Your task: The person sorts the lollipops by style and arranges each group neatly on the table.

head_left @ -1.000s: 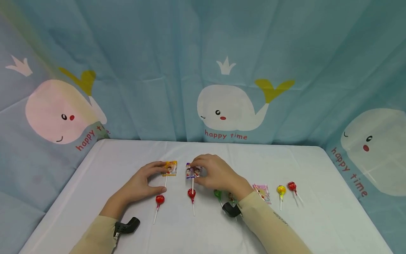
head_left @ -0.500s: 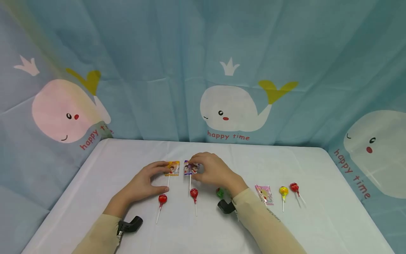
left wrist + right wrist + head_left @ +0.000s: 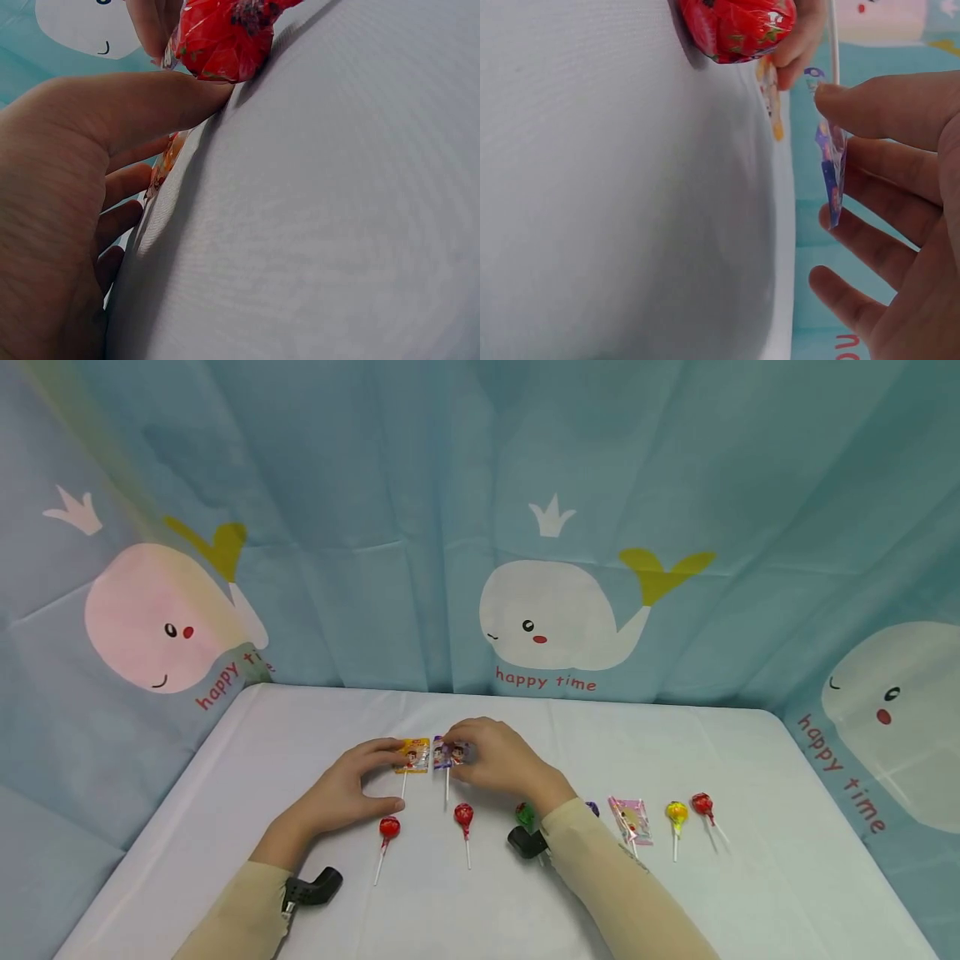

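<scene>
My right hand (image 3: pixel 501 762) pinches a flat lollipop in a purple wrapper (image 3: pixel 441 752) between thumb and fingers. In the right wrist view this purple-wrapped lollipop (image 3: pixel 832 176) is held off the white cloth, its white stick pointing up past the thumb. Just left of it lies a flat lollipop in an orange wrapper (image 3: pixel 417 755). The left hand (image 3: pixel 337 792) touches that wrapper's left side with its fingertips, its thumb well apart near the stick. Two round red lollipops, one by the left thumb (image 3: pixel 389 827) and one farther right (image 3: pixel 464 816), lie nearer the front.
A green lollipop (image 3: pixel 524 814) lies partly behind the right wrist. Right of the forearm are a pink-wrapped flat lollipop (image 3: pixel 632 820), a round yellow lollipop (image 3: pixel 677 812) and another red lollipop (image 3: pixel 702 804). Behind the white-covered table (image 3: pixel 750 752) hangs a blue whale-print curtain (image 3: pixel 390 610).
My right hand has brought the purple-wrapped lollipop leftward, close beside the orange one. The left hand has stayed at the orange wrapper. The whole head view has shifted slightly.
</scene>
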